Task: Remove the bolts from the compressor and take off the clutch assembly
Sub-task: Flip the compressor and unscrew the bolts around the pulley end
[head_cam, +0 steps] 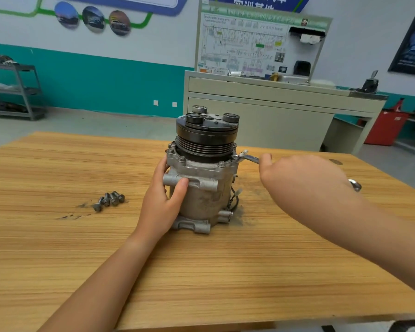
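Observation:
A grey metal compressor [206, 195] stands upright on the wooden table [201, 271], with the black clutch assembly [206, 133] on top. My left hand [165, 197] grips the compressor body from the left, thumb across its front. My right hand [300, 180] holds a wrench [249, 159] whose head sits on a bolt [235, 156] at the flange's right side; the wrench's far end [355, 185] sticks out behind my wrist. Other bolts [181, 159] remain in the flange. Several removed bolts [109, 200] lie together on the table to the left.
Dark grease smudges mark the table near the loose bolts and right of the compressor. Behind the table stands a beige training bench [273, 104] with a wiring board. A metal shelf cart [15, 89] is at far left, a red cabinet [383, 128] at right.

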A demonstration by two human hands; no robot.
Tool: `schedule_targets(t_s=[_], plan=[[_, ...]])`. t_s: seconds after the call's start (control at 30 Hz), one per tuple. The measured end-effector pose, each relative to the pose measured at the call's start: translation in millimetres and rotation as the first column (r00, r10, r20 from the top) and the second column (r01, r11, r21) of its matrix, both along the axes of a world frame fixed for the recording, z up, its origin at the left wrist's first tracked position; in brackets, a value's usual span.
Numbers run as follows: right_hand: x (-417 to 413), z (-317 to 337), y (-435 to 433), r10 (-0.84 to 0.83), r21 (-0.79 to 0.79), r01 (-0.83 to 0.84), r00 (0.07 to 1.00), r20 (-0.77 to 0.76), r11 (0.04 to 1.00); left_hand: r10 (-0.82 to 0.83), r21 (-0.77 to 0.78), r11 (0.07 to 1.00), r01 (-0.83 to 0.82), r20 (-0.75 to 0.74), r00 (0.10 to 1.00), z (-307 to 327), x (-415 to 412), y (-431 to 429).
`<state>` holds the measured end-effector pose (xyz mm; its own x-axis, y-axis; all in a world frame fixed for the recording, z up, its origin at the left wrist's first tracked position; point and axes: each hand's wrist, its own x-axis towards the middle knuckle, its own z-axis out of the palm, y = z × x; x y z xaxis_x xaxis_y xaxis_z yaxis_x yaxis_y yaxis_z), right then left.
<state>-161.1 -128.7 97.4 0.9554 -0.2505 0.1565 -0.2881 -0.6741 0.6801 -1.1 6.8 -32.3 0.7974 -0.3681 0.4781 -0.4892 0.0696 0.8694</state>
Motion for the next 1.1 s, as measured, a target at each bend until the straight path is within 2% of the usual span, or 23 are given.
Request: schedule_targets(t_s=[0.1,0.17,0.33,0.43,0.53,0.6,0.7,0.83,0.97,1.1], plan=[[-1.2,3.0,-32.2,0.112,0.035,-0.115,0.992,0.056,0.993,0.002,0.015,1.000,-0.002,0.000,1.000,-1.4,2.3,-0.3],[5.2,10.1,-56.2,0.184,0.078,-0.186,0.982,0.031,0.980,0.014,0.034,0.999,-0.015,0.009,1.000,-2.1,4.4,-0.7],[46.2,14.8,-97.0,0.292,0.011,-0.293,0.956,0.038,0.956,0.015,0.053,0.998,-0.016,0.019,1.000,-2.4,6.5,0.5],[85.8,1.2,-99.7,0.352,0.042,-0.356,0.932,0.087,0.933,0.024,0.066,0.997,-0.027,0.032,0.999,-2.8,7.0,0.7],[97.3,-14.1,-94.2,0.351,0.121,-0.382,0.911,0.215,0.916,0.046,0.102,0.993,-0.054,0.074,0.996,-2.5,8.0,1.2],[82.8,-18.0,-94.2,0.274,0.227,-0.388,0.871,0.409,0.893,0.036,0.114,0.992,-0.046,0.086,0.996,-2.7,8.6,2.0],[47.0,-17.2,-85.1,0.143,0.401,-0.473,0.767,0.625,0.784,0.025,0.109,0.993,-0.034,0.087,0.996,-2.2,7.2,1.8],[2.9,-8.2,-53.5,0.251,0.341,-0.491,0.794,0.554,0.802,0.037,0.117,0.992,-0.047,0.089,0.995,-1.9,5.7,2.9],[-20.8,-1.5,-32.6,0.187,0.350,-0.352,0.885,0.426,0.868,-0.033,0.160,0.987,0.019,0.084,0.996,-1.2,5.4,6.9],[-27.7,-3.8,-31.0,0.117,0.407,-0.280,0.917,0.381,0.869,0.021,0.062,0.998,-0.028,0.104,0.994,-0.9,-6.7,-3.0]])
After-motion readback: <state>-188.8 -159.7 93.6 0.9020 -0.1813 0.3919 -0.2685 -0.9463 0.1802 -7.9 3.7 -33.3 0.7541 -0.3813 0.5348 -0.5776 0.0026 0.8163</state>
